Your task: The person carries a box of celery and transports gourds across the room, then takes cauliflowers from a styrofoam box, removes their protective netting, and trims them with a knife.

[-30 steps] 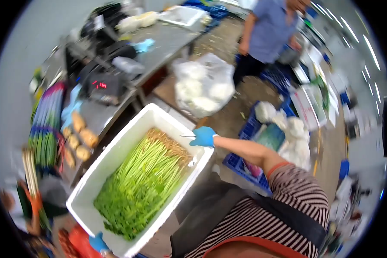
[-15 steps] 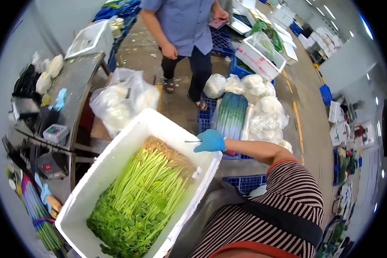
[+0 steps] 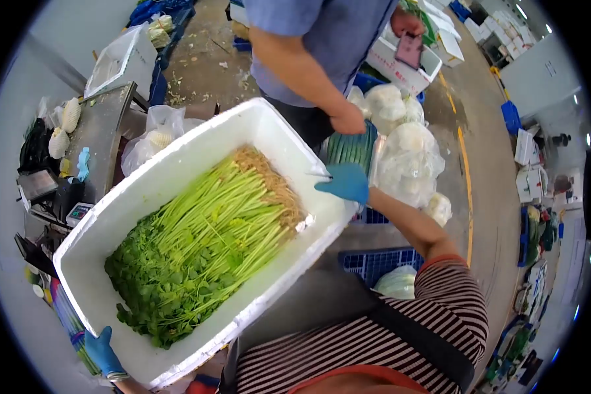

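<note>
A white foam box [image 3: 131, 190] hangs tilted in front of me, with leafy green stalks [image 3: 210, 230] inside, roots [image 3: 269, 187] towards the upper right and leaves towards the lower left. My left hand [image 3: 103, 353], in a blue glove, grips the box's lower left corner. At the opposite end my right hand [image 3: 347, 182], also gloved in blue, is closed on the rim, with a thin dark object sticking out by its fingers. The fingers inside the box wall are partly hidden.
Close beyond the box stands a person [image 3: 292, 59] in a blue shirt, holding a phone [image 3: 409, 50]. Bagged white vegetables [image 3: 410, 157] and green leeks [image 3: 351, 148] lie to the right. A metal table [image 3: 102, 125] is at the left; a blue crate [image 3: 368, 262] sits near my right arm.
The view has turned rightward, and the person in the blue shirt is much nearer. The box now appears larger and further left, and my left hand shows again at its lower left corner.
</note>
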`<state>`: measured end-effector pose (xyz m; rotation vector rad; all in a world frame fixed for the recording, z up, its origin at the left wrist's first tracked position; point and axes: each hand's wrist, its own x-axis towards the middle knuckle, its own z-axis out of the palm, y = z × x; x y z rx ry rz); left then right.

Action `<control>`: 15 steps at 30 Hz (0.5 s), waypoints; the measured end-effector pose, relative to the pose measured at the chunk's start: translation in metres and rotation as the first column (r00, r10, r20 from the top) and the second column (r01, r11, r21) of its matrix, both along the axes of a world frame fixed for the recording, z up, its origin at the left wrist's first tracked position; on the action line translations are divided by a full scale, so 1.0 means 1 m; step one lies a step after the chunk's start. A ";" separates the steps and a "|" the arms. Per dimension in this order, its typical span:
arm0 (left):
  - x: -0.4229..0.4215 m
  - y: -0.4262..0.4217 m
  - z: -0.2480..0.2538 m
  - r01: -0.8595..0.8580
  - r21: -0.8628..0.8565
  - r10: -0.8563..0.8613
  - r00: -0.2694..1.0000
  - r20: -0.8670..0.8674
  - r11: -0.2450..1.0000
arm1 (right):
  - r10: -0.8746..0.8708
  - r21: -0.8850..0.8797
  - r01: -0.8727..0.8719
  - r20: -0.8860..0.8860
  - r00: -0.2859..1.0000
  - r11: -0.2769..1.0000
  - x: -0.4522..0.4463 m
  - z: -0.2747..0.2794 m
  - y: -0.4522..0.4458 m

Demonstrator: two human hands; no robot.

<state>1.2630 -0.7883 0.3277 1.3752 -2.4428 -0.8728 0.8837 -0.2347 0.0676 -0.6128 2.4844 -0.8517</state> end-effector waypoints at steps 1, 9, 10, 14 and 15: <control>-0.002 0.002 -0.004 -0.013 -0.030 0.013 1.000 0.021 0.999 | 0.017 0.051 -0.014 -0.049 0.999 0.999 -0.015 -0.004 -0.005; 0.011 -0.082 -0.010 -0.020 -0.201 0.020 1.000 0.000 0.979 | 0.020 0.123 -0.012 -0.062 0.998 0.992 -0.045 0.006 -0.091; 0.008 -0.102 -0.007 -0.045 -0.170 0.046 0.999 0.005 0.984 | 0.008 0.107 -0.001 -0.058 0.998 0.994 -0.045 0.006 -0.104; -0.048 -0.121 0.019 -0.079 -0.082 0.074 0.995 -0.065 0.994 | -0.109 0.041 0.109 -0.020 0.994 0.993 -0.050 0.004 -0.125; -0.061 -0.133 0.024 -0.039 -0.144 0.037 0.999 -0.014 0.989 | -0.123 0.074 0.127 -0.052 0.991 0.989 -0.048 0.006 -0.123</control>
